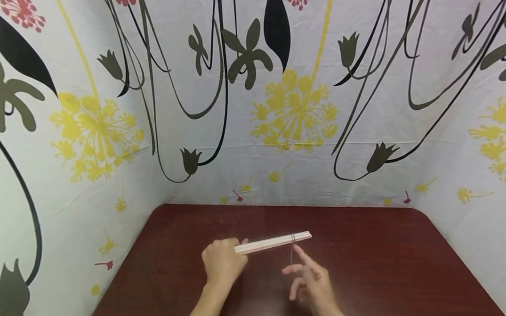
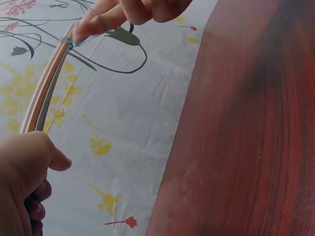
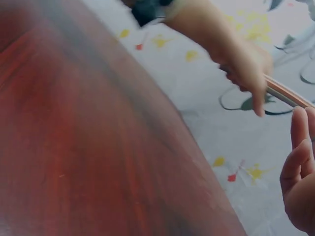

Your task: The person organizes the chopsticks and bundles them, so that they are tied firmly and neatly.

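My left hand point(image 1: 224, 260) grips one end of a bundle of pale wooden chopsticks point(image 1: 265, 243), which points to the right above the table. Its fist hides the near ends. Around the far end is wound a thin blue-grey rubber band point(image 1: 293, 238). One strand runs from there down to my right hand point(image 1: 315, 285). The right index fingertip touches the bundle's underside, and the other fingers are bent below. In the left wrist view, the band point(image 2: 102, 22) loops over the right fingers point(image 2: 110, 20) close to the chopstick tips.
A dark red-brown wooden table point(image 1: 389, 260) with rounded far corners lies under both hands. Patterned white cloth point(image 1: 235, 130) with printed flowers hangs behind it and along both sides.
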A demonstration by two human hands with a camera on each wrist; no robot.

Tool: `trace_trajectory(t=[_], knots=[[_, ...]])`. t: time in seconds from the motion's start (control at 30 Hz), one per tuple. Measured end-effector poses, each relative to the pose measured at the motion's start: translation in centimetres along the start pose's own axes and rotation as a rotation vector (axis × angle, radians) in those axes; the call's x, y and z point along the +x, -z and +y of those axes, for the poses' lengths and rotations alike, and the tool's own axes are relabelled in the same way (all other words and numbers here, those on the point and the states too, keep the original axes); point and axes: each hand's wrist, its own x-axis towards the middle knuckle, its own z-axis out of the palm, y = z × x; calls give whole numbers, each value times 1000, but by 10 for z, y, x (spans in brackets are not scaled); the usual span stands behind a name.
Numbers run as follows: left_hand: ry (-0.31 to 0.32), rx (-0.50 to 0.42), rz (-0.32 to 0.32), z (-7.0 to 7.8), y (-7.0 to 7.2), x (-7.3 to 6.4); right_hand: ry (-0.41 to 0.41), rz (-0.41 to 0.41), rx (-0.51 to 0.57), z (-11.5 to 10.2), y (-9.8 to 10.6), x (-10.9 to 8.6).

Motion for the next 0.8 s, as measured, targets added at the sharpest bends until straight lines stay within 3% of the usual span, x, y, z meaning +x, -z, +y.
trace_trajectory(t=[0.07,0.2,0.37,0.5,0.63,0.73,0.8], knots=[[-39,-3,22,-1,0,-1,-38,30,64,-5,5,2],[-113,-29,69,-1,0,-1,-61,7,148,-12,18,6],[-183,-25,127,0,0,-1,-69,-15,136,-21,27,12],[-241,-14,170,1,0,0,-80,60,18,-30,29,19],[-289,-12,167,3,3,1,-150,114,-200,-38,28,25],[-289,-15,138,3,3,0,-247,68,-322,-42,27,29],[-270,-28,124,3,2,-1,-282,9,-331,-42,28,30]])
